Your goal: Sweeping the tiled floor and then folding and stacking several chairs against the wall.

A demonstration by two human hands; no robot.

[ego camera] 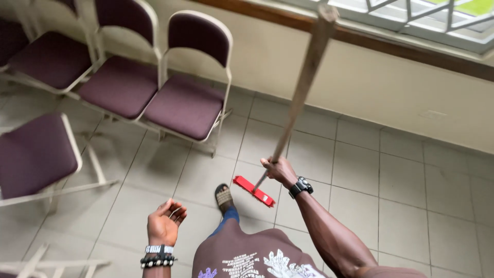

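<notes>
Right grip (279, 171) tight around wooden broom handle (303, 85), red brush head (253, 191) below; left grip (165, 222) open, empty.

1. Four purple padded folding chairs with cream metal frames: three in a row (185, 103), (121, 82), (46, 56) at 10 to 11 o'clock, one (36, 154) at 9 o'clock.
2. One red-headed broom (253, 191) on a long wooden handle, at centre.
3. Two bare hands: left hand (165, 222) at 7 o'clock, right hand (279, 171) at centre.
4. One black wristwatch (300, 187).
5. Two beaded wristbands (158, 256).
6. One sandalled foot (224, 196).

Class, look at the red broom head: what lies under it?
The red broom head rests on pale floor tiles, beside a sandalled foot. Whatever is beneath its bristles is covered.
</notes>
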